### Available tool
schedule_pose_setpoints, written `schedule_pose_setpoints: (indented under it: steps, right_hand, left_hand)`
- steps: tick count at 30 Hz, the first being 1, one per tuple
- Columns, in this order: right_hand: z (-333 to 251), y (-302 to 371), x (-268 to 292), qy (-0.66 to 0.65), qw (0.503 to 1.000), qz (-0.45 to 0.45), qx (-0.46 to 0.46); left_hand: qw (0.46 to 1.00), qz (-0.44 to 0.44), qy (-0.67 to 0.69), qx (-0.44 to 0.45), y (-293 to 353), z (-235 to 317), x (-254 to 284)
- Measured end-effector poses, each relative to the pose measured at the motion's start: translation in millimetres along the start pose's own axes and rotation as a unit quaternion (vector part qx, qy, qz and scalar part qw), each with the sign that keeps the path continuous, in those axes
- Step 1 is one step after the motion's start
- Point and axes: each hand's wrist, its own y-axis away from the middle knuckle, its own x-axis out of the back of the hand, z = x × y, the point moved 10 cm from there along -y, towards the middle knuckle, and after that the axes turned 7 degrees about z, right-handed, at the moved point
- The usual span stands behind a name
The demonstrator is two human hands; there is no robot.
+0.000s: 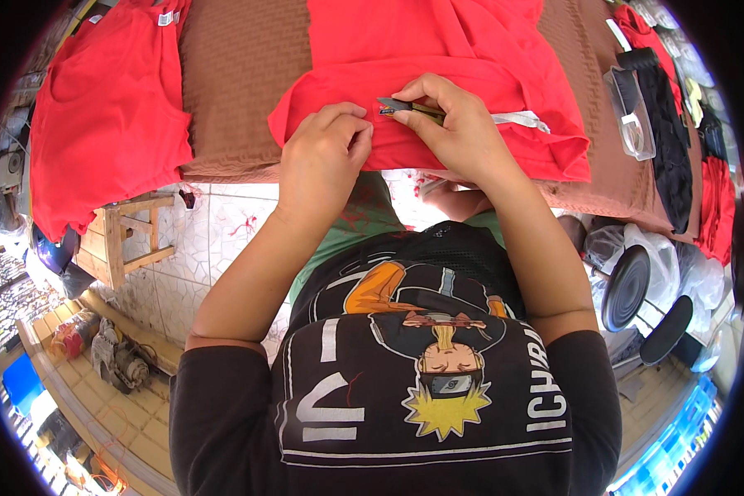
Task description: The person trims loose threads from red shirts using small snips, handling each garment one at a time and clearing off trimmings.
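A red garment (438, 50) lies spread over the table in front of me, its near edge hanging at the table's rim. My left hand (329, 149) is closed on that near edge, fingers curled in a pinch on the red cloth. In my right hand (450, 124) is a pair of thread snips (426, 111), dark-bladed with a yellowish handle, the tip pointing left toward my left hand. Just under the tip sits a small colourful label (385, 110) on the cloth. A white strip (521, 121) lies on the garment to the right of my right hand.
A brown patterned cloth (240, 83) covers the table. Another red sleeveless garment (116, 107) drapes over its left side. At the right edge are a clear plastic case (632, 116) and black fabric (665, 149). A wooden stool (112, 240) stands below left.
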Motion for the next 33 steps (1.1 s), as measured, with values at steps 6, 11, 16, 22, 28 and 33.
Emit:
schedule_pose_setpoints:
  steps: [6, 11, 16, 22, 28, 33]
  right_hand:
    - [4.5, 2.6, 0.1, -0.096, 0.995, -0.008, -0.035]
    - [10.0, 5.1, -0.6, -0.124, 0.991, -0.03, -0.044]
    - [-2.2, 5.6, -1.2, -0.085, 0.995, -0.057, 0.007]
    - [-16.5, 6.3, -3.1, 0.005, 0.996, -0.054, 0.066]
    - [-15.8, 7.6, -8.1, 0.046, 0.995, -0.078, 0.05]
    - [-12.2, 3.8, -0.3, -0.012, 0.998, -0.027, 0.049]
  left_hand:
    - [0.977, -0.123, 0.132, 0.109, -7.0, -23.2, -13.9]
    - [0.911, -0.219, 0.26, 0.234, -6.0, -41.2, -22.2]
    - [0.867, -0.23, 0.337, 0.288, -7.1, -49.8, -22.9]
    - [0.866, -0.232, 0.344, 0.279, -7.5, -46.2, -22.3]
    - [0.864, -0.24, 0.354, 0.265, -7.9, -41.0, -20.1]
    - [0.858, -0.234, 0.376, 0.261, -8.5, -40.8, -20.0]
